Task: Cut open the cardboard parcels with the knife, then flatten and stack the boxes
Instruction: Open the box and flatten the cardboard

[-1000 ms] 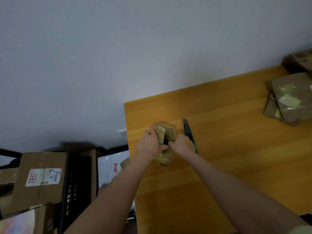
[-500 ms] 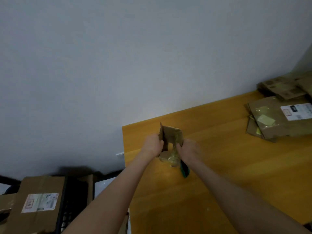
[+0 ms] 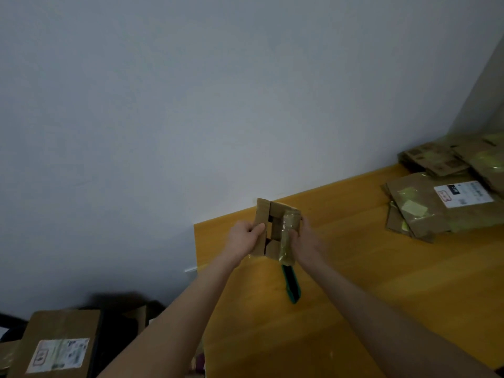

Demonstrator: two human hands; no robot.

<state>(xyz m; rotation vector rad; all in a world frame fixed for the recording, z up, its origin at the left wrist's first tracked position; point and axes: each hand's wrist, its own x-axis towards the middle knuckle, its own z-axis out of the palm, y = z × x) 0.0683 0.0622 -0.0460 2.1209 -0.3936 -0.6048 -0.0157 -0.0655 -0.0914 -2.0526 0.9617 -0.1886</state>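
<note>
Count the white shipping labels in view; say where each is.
2. One white shipping label is on a flattened box at the right of the table; the other label is on the cardboard box at lower left. More may be hidden.

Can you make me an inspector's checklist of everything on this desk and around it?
Surface: wooden table, yellow-brown, set against the wall.
Job's things: small cardboard box, opened, held up in both hands; green knife lying on the table just below it; flattened boxes piled at the far right.
Clutter: nothing seen.
Hands: left hand grips the box's left flap; right hand grips its taped right side.
Cables: nothing seen.
Surroundings: plain white wall; labelled carton low down, left of the table.
</note>
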